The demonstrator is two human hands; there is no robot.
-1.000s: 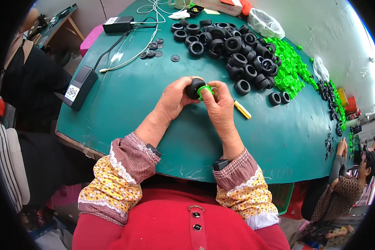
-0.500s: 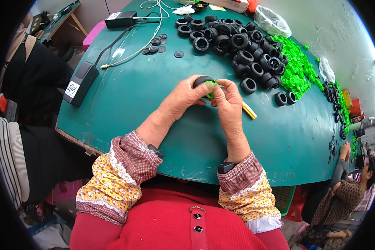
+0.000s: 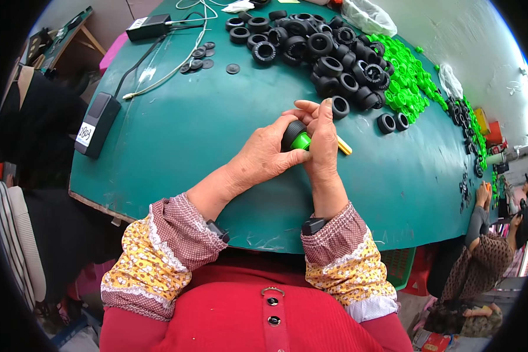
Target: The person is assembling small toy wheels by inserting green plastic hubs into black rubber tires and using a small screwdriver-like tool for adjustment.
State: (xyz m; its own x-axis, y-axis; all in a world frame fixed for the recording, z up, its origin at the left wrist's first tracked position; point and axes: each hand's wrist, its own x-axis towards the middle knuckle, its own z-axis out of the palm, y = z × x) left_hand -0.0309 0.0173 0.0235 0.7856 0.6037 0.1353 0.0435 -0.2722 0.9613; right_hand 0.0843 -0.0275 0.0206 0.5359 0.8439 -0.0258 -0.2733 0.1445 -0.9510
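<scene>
Near the middle of the green table, my left hand (image 3: pixel 264 151) is closed round a small black tyre (image 3: pixel 292 135), its thumb stretched under the tyre. A bright green wheel hub (image 3: pixel 301 142) sits at the tyre's right side; how deep it goes in is hard to see. My right hand (image 3: pixel 323 144) stands on edge against the hub, palm toward it, thumb raised and fingers extended. Just right of that hand, a yellow stick-like tool (image 3: pixel 344 146) lies on the table, partly hidden.
A heap of black tyres (image 3: pixel 328 67) covers the far middle, with green hubs (image 3: pixel 405 82) piled to its right. Black discs (image 3: pixel 233 68), a white cable (image 3: pixel 182 70) and a black power adapter (image 3: pixel 98 124) lie at the left. A co-worker (image 3: pixel 481 252) sits at the far right.
The tyre and hub have turned so the hub faces right. My right hand has gone from pinching the hub to lying against it with its fingers stretched and thumb up.
</scene>
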